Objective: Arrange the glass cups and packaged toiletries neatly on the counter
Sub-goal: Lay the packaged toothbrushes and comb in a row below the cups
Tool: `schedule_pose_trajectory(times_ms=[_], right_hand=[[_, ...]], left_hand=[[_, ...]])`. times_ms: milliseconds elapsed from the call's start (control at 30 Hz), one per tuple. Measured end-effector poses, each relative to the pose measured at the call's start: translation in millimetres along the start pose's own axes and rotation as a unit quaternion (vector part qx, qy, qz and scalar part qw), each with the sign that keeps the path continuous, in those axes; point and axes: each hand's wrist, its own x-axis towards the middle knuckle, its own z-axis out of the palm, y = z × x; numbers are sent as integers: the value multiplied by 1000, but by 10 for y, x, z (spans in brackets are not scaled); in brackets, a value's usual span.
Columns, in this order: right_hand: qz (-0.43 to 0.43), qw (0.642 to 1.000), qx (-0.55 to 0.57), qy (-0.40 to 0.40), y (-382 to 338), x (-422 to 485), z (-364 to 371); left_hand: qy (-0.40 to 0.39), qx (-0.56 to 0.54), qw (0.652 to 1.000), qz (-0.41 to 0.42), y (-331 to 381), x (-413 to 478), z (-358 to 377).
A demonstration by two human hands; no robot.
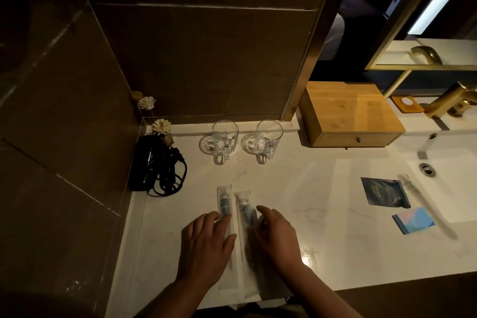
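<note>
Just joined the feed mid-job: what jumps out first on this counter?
Both hands, left hand and right hand, lie flat on two long white toothbrush packets laid side by side at the near edge of the white counter. Behind them, two glass cups stand in a row by the wall, handles toward the camera. A black hair dryer with its coiled cord sits in the left corner.

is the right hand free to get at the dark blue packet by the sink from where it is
Probably yes: the right hand rests open on a toothbrush pack, holding nothing, and bare counter lies between it and the dark blue packet.
</note>
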Motion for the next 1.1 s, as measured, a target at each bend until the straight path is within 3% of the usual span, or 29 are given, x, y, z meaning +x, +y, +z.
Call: schedule_pose_trajectory(times_ms=[267,400,467,600,733,900,1100], right_hand=[[28,999,-37,15,-117,67,36],[106,992,68,-22,-185,151,57],[133,988,85,1,-163,143,-30],[84,993,-4,86,-5,134,-221],[44,999,-20,18,-32,129,-148],[35,995,-3,92,102,78,-216],[44,998,-34,27,187,43,-199]], left_hand=[[2,-9,1000,-6,-45,-17,65],[7,-16,1000,-9,-46,-28,75],[6,-21,1000,-13,-49,-28,66],[1,-28,999,-18,-56,-15,58],[-8,-31,999,-20,-57,-22,69],[-2,-34,999,-16,-58,-30,67],[-11,-14,1000,2,-41,92,2]])
